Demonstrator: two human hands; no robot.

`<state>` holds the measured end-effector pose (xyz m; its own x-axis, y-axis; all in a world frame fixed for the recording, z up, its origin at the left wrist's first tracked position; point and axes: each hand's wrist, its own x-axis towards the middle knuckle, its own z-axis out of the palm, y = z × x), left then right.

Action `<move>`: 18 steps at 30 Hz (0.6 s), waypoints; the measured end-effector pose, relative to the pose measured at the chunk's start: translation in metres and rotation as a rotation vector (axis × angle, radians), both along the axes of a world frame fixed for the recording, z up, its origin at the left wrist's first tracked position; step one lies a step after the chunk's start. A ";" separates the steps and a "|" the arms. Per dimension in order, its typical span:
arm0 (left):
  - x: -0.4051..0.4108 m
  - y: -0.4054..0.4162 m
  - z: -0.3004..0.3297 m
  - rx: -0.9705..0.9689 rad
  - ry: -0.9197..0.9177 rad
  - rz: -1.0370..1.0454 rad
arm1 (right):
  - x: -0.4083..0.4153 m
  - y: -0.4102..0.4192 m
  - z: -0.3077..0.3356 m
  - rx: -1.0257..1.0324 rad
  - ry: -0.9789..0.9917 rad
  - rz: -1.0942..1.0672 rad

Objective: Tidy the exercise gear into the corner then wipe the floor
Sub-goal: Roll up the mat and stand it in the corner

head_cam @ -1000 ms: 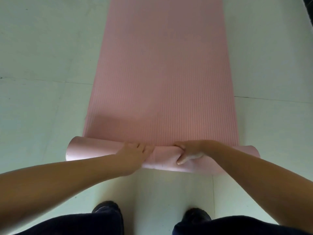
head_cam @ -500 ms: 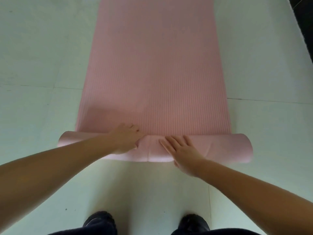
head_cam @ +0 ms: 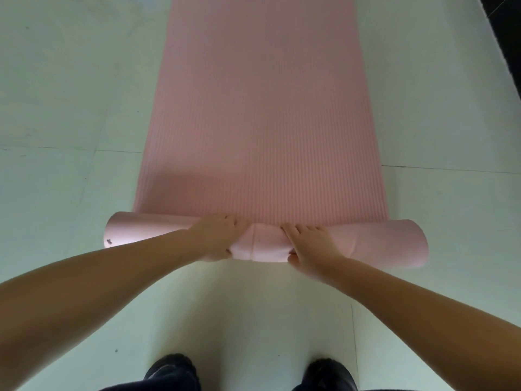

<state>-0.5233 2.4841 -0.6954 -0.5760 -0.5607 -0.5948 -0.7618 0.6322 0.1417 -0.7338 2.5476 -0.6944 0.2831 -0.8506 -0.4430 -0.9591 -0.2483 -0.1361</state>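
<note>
Two hands are on the mat (head_cam: pixel 262 114): my left hand (head_cam: pixel 217 238) and right hand (head_cam: pixel 313 245) sit close together at the middle of the roll (head_cam: pixel 267 242), fingers curled over its top and thumbs tucked under the near side, so both are gripping the rolled part. The roll lies across the floor (head_cam: pixel 56 108) under my palms, and the flat, ribbed length of the mat stretches away beyond my fingertips. Only a few turns look wound so far, so I judge the rolling has barely begun. The foam dents where my fingers press, which tells me it is soft and springy and probably light; it should give under a squeeze and try to uncurl if I let go. The ribbing ought to keep it from sliding under my fingers. To the outside of each hand the roll runs on unsupported, and the end past my left hand looks a little thinner than the end past my right, so I think the roll may be winding unevenly. Holding only the middle invites the ends to loosen or drift, so I would spread my hands wider toward the two ends, keep my thumbs under and my fingers over, and press down and forward evenly. My shoes (head_cam: pixel 172 371) stand on the floor behind my wrists, clear of the roll.
</note>
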 end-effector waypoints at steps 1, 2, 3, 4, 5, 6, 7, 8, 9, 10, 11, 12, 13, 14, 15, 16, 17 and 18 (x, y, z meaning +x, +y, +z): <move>0.000 -0.002 0.001 0.046 0.026 0.027 | -0.001 -0.003 0.003 0.027 -0.048 -0.050; 0.001 -0.001 0.002 0.095 0.036 0.038 | -0.003 -0.005 0.005 0.062 -0.083 -0.079; 0.003 0.001 0.001 0.147 0.029 0.040 | -0.005 -0.005 0.007 0.087 -0.100 -0.087; 0.007 0.004 -0.002 0.206 0.012 0.052 | -0.005 -0.002 0.009 0.109 -0.112 -0.088; 0.012 0.008 -0.006 0.270 -0.004 0.069 | -0.004 0.004 0.009 0.139 -0.124 -0.088; 0.016 0.012 -0.009 0.338 -0.027 0.094 | -0.001 0.011 0.008 0.183 -0.137 -0.085; 0.020 0.017 -0.011 0.406 -0.054 0.126 | 0.003 0.017 0.006 0.235 -0.147 -0.079; 0.023 0.023 -0.010 0.474 -0.077 0.164 | 0.006 0.022 0.004 0.285 -0.150 -0.064; 0.025 0.029 -0.008 0.528 -0.102 0.193 | 0.009 0.023 0.001 0.328 -0.146 -0.045; 0.027 0.036 -0.006 0.537 -0.105 0.187 | 0.010 0.022 -0.002 0.371 -0.144 -0.035; 0.029 0.042 -0.003 0.501 -0.094 0.146 | 0.010 0.020 -0.004 0.414 -0.145 -0.040; 0.030 0.045 0.000 0.419 -0.107 0.073 | 0.010 0.016 -0.006 0.455 -0.149 -0.055; 0.033 0.050 0.001 0.307 -0.118 -0.014 | 0.009 0.011 -0.007 0.495 -0.155 -0.076; 0.036 0.055 0.002 0.175 -0.130 -0.100 | 0.009 0.005 -0.008 0.533 -0.167 -0.106; 0.038 0.061 0.003 0.034 -0.098 -0.174 | 0.009 0.001 -0.008 0.565 -0.179 -0.132; 0.038 0.069 0.004 -0.084 -0.054 -0.234 | 0.010 -0.003 -0.008 0.576 -0.182 -0.141; 0.036 0.079 0.003 -0.143 -0.040 -0.266 | 0.010 -0.004 -0.008 0.558 -0.169 -0.128; 0.033 0.090 0.002 -0.189 -0.009 -0.273 | 0.011 -0.004 -0.009 0.515 -0.144 -0.098</move>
